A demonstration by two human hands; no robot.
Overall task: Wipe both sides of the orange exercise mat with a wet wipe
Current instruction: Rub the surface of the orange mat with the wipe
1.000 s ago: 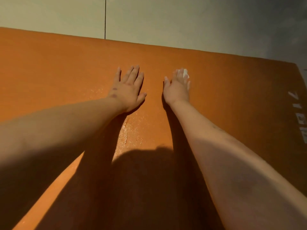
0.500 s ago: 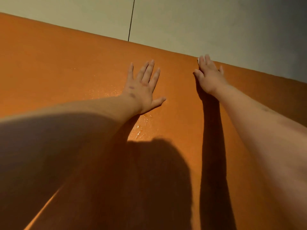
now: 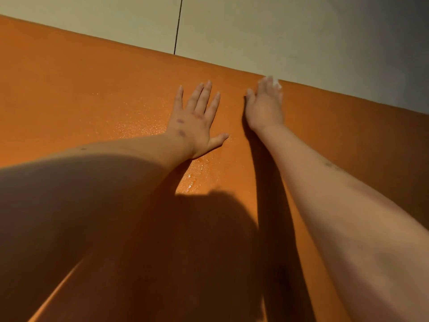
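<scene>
While left hand (image 3: 199,119) lies flat on orange mat (image 3: 92,89), fingers spread, holding nothing, right hand (image 3: 264,105) just beside it presses wet wipe (image 3: 276,83) under straight fingers, at mat edge just past its fingertips. Wipe mostly hidden; white bit shows. Visible wet sheen (image 3: 197,175) below left thumb. Step: wiping upper side, prob. not done. Next: strokes over dry-looking area right of right hand w/ even pressure, then flip mat.

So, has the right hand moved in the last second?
Yes. The right hand slid forward. A second ago it lay well short of the far edge of the mat; now it reaches that edge.
</scene>
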